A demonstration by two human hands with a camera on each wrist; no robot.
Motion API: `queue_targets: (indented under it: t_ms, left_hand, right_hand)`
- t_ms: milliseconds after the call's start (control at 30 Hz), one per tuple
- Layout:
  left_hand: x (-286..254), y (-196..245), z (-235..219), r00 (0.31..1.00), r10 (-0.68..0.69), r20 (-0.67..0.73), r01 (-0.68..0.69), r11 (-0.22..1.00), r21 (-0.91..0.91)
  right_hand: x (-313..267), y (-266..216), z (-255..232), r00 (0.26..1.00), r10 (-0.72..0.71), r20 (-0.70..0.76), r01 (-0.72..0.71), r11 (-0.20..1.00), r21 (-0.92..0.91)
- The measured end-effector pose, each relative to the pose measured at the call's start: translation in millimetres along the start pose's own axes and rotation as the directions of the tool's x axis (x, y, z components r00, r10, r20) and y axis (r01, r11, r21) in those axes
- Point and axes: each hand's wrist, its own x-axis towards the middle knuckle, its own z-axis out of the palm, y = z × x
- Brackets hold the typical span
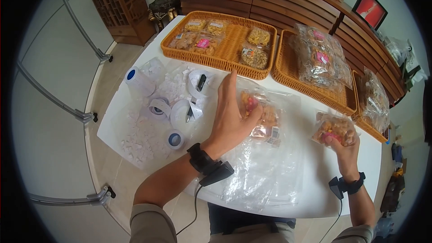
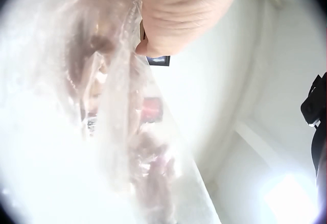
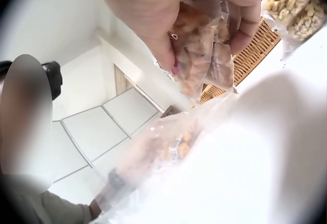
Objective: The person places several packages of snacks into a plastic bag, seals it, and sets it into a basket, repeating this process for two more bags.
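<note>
My right hand (image 1: 348, 154) grips a small clear packet of brown snack pieces (image 1: 335, 128) with a pink label, thumb on its near face. In the right wrist view the packet (image 3: 204, 50) sits between thumb and fingers. My left hand (image 1: 234, 123) is at a large clear plastic bag (image 1: 265, 171), its fingers straight and its thumb spread away from them. Similar packets (image 1: 268, 121) with a pink label and a barcode show inside the bag, beside the left thumb. The raised plastic (image 2: 110, 81) lies against the left hand in the left wrist view.
Wicker baskets line the table's back: one (image 1: 234, 29) with several snack packets, another (image 1: 288, 69) with a heaped pile (image 1: 321, 56), a third (image 1: 362, 110) at right. At left lie label rolls (image 1: 175, 139), a black-handled tool (image 1: 201, 82) and paper scraps (image 1: 139, 139).
</note>
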Motion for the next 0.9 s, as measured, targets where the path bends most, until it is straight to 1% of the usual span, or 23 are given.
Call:
queue_targets:
  t_ms: [67,100,133,167,233,367,433,467,567,600,633,733,833,867,900]
  left_hand:
    - [2,0,-3,0.998,0.065,-0.009,-0.063,0.992,0.111]
    - [3,0,-4,0.997,0.076,0.010,-0.077,0.992,0.104]
    - [3,0,-5,0.996,0.087,0.029,-0.090,0.991,0.098]
    - [3,0,-5,0.994,0.097,0.049,-0.102,0.991,0.090]
    - [4,0,-6,0.990,0.114,0.077,-0.125,0.982,0.145]
    - [2,-7,-4,0.985,0.119,0.127,-0.142,0.971,0.193]
    - [2,-8,-4,0.986,0.111,0.123,-0.131,0.976,0.174]
    - [2,-9,-4,0.987,0.105,0.121,-0.125,0.978,0.165]
    - [2,-9,-5,0.986,0.018,0.168,-0.050,0.981,0.186]
    - [2,-10,-5,0.987,0.046,0.151,-0.076,0.978,0.192]
    - [2,-11,-5,0.987,0.042,0.157,-0.074,0.977,0.202]
    - [4,-13,-5,0.987,0.039,0.153,-0.072,0.974,0.215]
    - [4,-12,-5,0.986,0.041,0.162,-0.077,0.972,0.221]
    - [5,-13,-6,0.985,0.049,0.164,-0.085,0.971,0.224]
    - [5,-15,-5,0.985,0.066,0.156,-0.101,0.969,0.227]
  right_hand:
    - [-8,7,5,1.000,0.012,-0.006,-0.012,0.999,0.053]
    - [-11,10,8,1.000,0.018,-0.008,-0.017,0.997,0.081]
    - [-13,15,10,0.998,0.055,-0.022,-0.053,0.994,0.096]
    - [-16,21,10,0.999,0.034,-0.022,-0.032,0.996,0.085]
    - [-19,31,9,1.000,-0.008,-0.022,0.010,0.998,0.059]
    - [-25,27,8,0.998,0.064,-0.001,-0.063,0.991,0.118]
    - [-26,31,3,0.993,0.114,0.008,-0.114,0.982,0.151]
    - [-27,33,2,0.997,0.078,0.001,-0.078,0.991,0.111]
    - [-27,36,-3,0.999,-0.015,-0.033,0.015,1.000,-0.005]
    - [-27,39,-5,0.998,-0.037,-0.051,0.035,0.998,-0.044]
    - [-27,41,-8,0.996,-0.059,-0.068,0.054,0.995,-0.085]
    - [-25,40,-15,0.992,-0.127,-0.027,0.115,0.957,-0.265]
    - [-19,19,-21,0.994,-0.084,0.071,0.107,0.885,-0.452]
    - [-16,12,-22,0.996,-0.032,0.077,0.064,0.883,-0.464]
    - [-13,8,-24,0.996,-0.022,0.081,0.060,0.858,-0.509]
